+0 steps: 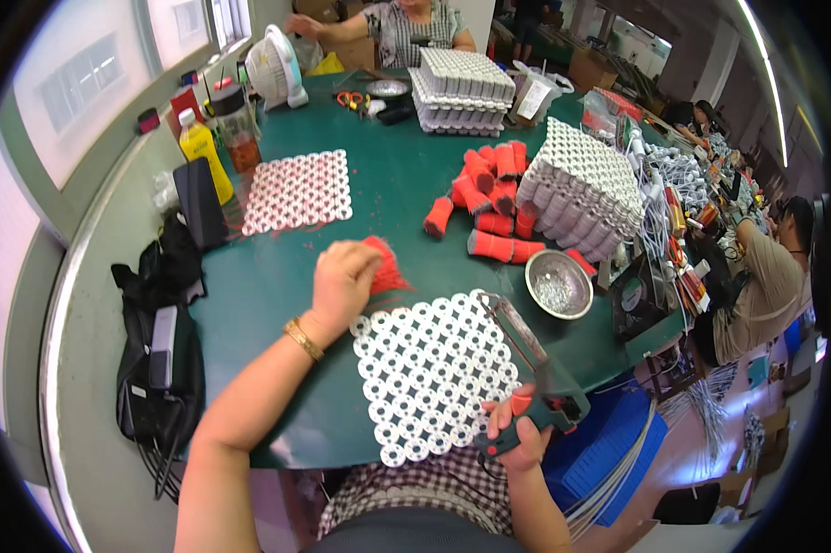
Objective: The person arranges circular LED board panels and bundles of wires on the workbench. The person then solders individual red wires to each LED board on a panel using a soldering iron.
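In the steel bowl (563, 259) lie small shiny pieces (556, 292); the green table (388, 157) stands beside windows (79, 81). The left hand (344, 281) pinches a red bundle (388, 269), the right hand (524, 449) grips a power tool (563, 409).

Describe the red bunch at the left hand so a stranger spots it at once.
On the green table, find the nearer white panel. Just beyond its far left corner, the left hand touches the red bunch, loosely spread, unlike the compact red rolls rightward.
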Available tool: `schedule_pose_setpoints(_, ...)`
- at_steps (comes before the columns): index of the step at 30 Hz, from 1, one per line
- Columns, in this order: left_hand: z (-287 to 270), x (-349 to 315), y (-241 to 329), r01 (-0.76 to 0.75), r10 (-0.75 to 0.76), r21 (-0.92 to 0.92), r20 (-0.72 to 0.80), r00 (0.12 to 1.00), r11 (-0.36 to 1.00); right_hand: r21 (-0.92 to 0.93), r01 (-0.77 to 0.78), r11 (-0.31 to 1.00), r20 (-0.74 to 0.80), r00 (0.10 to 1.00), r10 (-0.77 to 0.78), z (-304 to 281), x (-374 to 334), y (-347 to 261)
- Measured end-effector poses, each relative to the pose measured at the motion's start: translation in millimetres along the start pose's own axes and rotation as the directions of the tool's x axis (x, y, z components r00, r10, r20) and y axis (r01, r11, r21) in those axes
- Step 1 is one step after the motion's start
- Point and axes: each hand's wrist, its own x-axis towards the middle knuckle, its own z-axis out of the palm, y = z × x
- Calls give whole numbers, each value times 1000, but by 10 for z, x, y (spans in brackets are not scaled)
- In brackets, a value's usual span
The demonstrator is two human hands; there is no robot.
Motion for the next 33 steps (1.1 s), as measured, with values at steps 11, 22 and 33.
schedule_pose_setpoints(11, -477, -187, 94, 166, -139, -136, 185, 973, 977, 36, -68, 997, 128, 990, 63, -120, 24, -52)
schedule_pose_setpoints(22, -676, -499, 213, 489, -498, 101, 230, 836, 866, -113, -193, 975, 41, 979, 198, 129, 70, -146)
schedule_pose_setpoints(33, -581, -559, 282, 415, -454, 191, 273, 848, 889, -278, -381, 882, 33, 914, 405, 713, 436, -196)
